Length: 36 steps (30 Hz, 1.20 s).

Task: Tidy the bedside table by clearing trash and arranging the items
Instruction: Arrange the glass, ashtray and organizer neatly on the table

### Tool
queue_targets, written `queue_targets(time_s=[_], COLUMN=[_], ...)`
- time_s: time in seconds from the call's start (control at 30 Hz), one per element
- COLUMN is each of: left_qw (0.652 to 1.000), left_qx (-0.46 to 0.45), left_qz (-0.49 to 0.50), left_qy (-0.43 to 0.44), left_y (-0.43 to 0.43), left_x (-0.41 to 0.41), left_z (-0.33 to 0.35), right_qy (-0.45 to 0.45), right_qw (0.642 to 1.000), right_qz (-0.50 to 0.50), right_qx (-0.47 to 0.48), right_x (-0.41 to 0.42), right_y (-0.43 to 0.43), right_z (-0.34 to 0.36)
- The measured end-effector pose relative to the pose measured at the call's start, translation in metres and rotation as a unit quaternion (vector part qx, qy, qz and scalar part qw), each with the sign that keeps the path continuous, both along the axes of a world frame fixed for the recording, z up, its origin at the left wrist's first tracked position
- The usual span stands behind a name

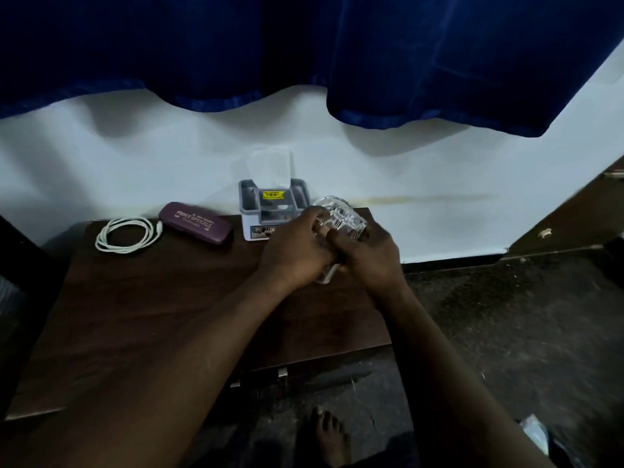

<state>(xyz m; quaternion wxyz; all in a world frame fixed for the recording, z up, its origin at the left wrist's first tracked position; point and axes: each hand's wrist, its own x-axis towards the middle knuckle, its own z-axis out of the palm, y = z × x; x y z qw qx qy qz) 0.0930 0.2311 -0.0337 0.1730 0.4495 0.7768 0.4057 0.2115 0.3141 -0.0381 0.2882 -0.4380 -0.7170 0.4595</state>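
Glass, clear and faceted, is tilted over.

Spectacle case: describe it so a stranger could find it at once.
Start at the dark wooden bedside table. Along its back edge, the spectacle case lies between a coiled white cable and a grey organiser box. It alone is purple, long and flat, with pale lettering.

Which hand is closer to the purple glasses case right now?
Left. The left hand is to the right of the purple glasses case, not touching it; the right hand is farther right, beyond the left. Both grip the clear glass.
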Motion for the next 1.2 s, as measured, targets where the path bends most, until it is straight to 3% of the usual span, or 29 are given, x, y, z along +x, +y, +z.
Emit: queue_targets(time_s=[0.13,0.23,0.33,0.53,0.73,0.93,1.0,1.1,1.2], left_qw=[0.996,0.990,0.982,0.970,0.964,0.976,0.966,0.926,0.909], left_qx=[-0.004,-0.043,-0.070,-0.065,-0.054,-0.006,-0.040,-0.176,-0.262], left_qz=[0.018,0.031,0.035,0.024,0.013,0.065,0.080,0.094,0.054], left_qy=[0.086,0.133,0.170,0.233,0.258,0.207,0.243,0.322,0.318], left_y=[0.020,0.020,0.018,0.009,-0.004,-0.013,-0.018,-0.032,-0.046], left_x=[-0.001,-0.011,-0.022,-0.045,-0.063,-0.099,-0.120,-0.146,-0.162], left_z=[-0.009,-0.020,-0.026,-0.027,-0.021,-0.015,-0.019,-0.034,-0.047], right_qy=[-0.078,-0.056,-0.022,-0.051,-0.080,-0.110,-0.109,-0.109,-0.115], right_qw=[0.987,0.978,0.978,0.973,0.973,0.968,0.969,0.970,0.971], right_qz=[-0.099,-0.140,-0.143,-0.128,-0.115,-0.097,-0.094,-0.082,-0.073], right_qx=[0.097,0.141,0.149,0.186,0.183,0.204,0.203,0.201,0.197], right_x=[-0.011,-0.025,-0.041,-0.065,-0.074,-0.077,-0.077,-0.075,-0.072], right_y=[0.034,0.054,0.073,0.098,0.110,0.110,0.109,0.108,0.105], right_z=[-0.004,-0.004,-0.006,-0.023,-0.043,-0.052,-0.052,-0.053,-0.052])
